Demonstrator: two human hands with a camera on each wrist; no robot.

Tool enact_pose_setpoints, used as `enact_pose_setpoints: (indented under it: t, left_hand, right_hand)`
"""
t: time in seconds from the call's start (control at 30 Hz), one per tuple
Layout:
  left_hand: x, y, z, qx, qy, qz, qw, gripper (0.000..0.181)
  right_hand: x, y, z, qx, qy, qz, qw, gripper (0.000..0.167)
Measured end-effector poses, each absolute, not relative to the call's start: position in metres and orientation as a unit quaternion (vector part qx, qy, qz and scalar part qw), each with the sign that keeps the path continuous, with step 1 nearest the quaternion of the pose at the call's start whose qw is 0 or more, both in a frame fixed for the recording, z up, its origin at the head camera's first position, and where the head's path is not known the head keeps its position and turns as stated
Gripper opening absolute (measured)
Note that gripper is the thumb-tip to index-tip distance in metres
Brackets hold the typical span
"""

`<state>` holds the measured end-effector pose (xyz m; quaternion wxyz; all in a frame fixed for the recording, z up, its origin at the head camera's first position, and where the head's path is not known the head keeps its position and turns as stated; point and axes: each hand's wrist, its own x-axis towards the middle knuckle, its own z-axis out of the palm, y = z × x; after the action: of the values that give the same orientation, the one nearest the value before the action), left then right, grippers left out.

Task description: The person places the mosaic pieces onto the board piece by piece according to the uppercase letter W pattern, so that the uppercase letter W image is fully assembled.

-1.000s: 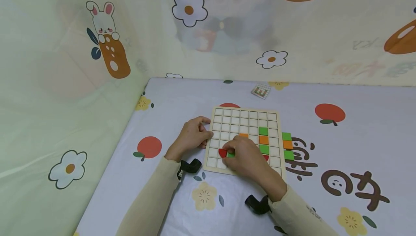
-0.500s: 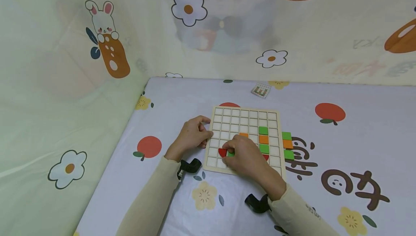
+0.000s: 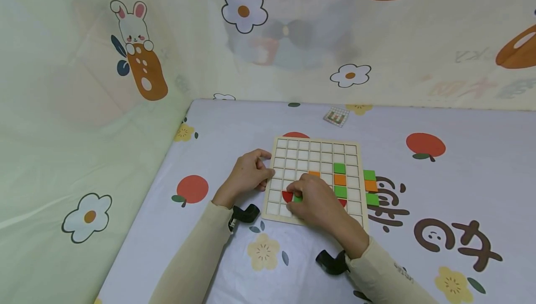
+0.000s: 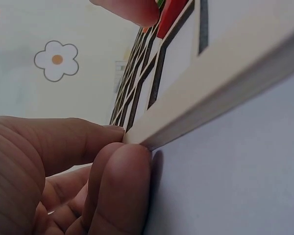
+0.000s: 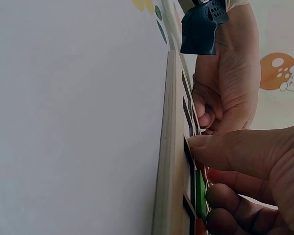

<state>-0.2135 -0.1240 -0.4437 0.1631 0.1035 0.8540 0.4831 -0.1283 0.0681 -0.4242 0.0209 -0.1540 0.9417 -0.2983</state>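
A wooden grid board (image 3: 316, 146) lies on the cloth. At its left edge, my left hand (image 3: 248, 172) holds the rim (image 4: 196, 105), thumb on top and curled fingers against the side. My right hand (image 3: 318, 204) is over the board's lower part, thumb and fingers pinching a red piece with a rounded edge (image 3: 287, 197) in a cell. A green tile (image 3: 298, 199) is partly hidden beneath that hand. To its right, a column in the grid has a green tile (image 3: 339, 168), an orange tile (image 3: 340, 180), another green tile (image 3: 340, 192) and a partly covered red piece (image 3: 343, 203).
Beside the board's right edge lie a green tile (image 3: 369, 175), an orange tile (image 3: 370, 186) and another green tile (image 3: 372, 199). A small card with a grid pattern (image 3: 337, 117) lies behind the board. Printed fabric walls (image 3: 293, 38) rise at the back and left.
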Motion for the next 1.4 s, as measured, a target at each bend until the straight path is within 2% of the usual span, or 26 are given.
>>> enact_pose_setpoints:
  t: [0.3, 0.63, 0.9, 1.23, 1.4]
  left_hand:
    - [-0.214, -0.124, -0.444, 0.102, 0.854, 0.483, 0.165, 0.042]
    - [-0.214, -0.124, -0.443, 0.106, 0.848, 0.492, 0.165, 0.043]
    - [-0.213, -0.124, -0.442, 0.108, 0.84, 0.505, 0.166, 0.042]
    - [-0.212, -0.124, -0.442, 0.103, 0.84, 0.505, 0.168, 0.042]
    - [-0.212, -0.124, -0.443, 0.105, 0.843, 0.502, 0.165, 0.042]
  right_hand:
    - [-0.126, 0.069, -0.424, -0.157, 0.941, -0.301, 0.011, 0.026]
    - [-0.125, 0.07, -0.425, -0.158, 0.942, -0.296, -0.004, 0.022]
    - [-0.123, 0.071, -0.426, -0.158, 0.945, -0.285, -0.022, 0.027]
    - [-0.112, 0.079, -0.42, -0.167, 0.945, -0.271, -0.077, 0.044]
    - [-0.11, 0.093, -0.417, -0.157, 0.947, -0.27, -0.07, 0.059]
